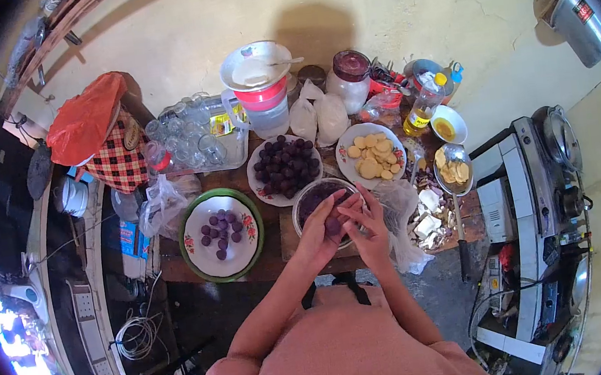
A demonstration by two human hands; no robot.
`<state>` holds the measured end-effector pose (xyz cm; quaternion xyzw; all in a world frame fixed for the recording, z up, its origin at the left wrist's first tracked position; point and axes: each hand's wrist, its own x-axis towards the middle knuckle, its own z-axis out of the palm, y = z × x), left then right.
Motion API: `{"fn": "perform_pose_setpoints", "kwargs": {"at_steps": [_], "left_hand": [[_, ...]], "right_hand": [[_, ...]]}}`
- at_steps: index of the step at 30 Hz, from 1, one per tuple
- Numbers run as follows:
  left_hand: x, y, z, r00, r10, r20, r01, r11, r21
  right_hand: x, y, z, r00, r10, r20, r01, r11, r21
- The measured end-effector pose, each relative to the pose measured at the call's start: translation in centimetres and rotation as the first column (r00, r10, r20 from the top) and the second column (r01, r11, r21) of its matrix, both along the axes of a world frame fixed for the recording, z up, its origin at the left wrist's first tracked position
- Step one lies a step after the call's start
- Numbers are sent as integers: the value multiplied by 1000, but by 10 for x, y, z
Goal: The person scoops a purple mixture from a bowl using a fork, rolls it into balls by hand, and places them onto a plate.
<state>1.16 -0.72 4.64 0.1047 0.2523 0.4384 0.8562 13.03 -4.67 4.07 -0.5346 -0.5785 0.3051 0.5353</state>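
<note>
Over a bowl [296, 219] of purple dough [310, 199], my left hand [316, 238] cups a small lump of purple dough [332, 226]. My right hand [368, 230] meets it from the other side, its fingers bent against the lump and partly hiding it. On the left, a white floral plate [202, 260] with a green rim carries several small purple balls [221, 229]. Behind the bowl, a plate [260, 189] is heaped with darker purple balls [287, 163]. Next to it stands a floral plate [348, 137] of pale yellow round slices [376, 154].
Upside-down glasses [189, 137] crowd a tray at back left. A water pitcher [267, 114] bears a white basin [239, 58]. An oil bottle [420, 110] and peelings [436, 221] with a knife [463, 254] lie right. A stove [531, 156] stands farther right.
</note>
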Motion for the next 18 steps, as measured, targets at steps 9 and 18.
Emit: {"fn": "perform_pose_setpoints", "kwargs": {"at_steps": [9,18], "left_hand": [[9,-2,11,983,147,111,-158,983,97],[17,-3,8,980,149,131,-162,982,96]], "right_hand": [[-24,-7,17,964,-194,180,175,978,116],[-16,-1,1,906,-268,328,172,940,294]]}}
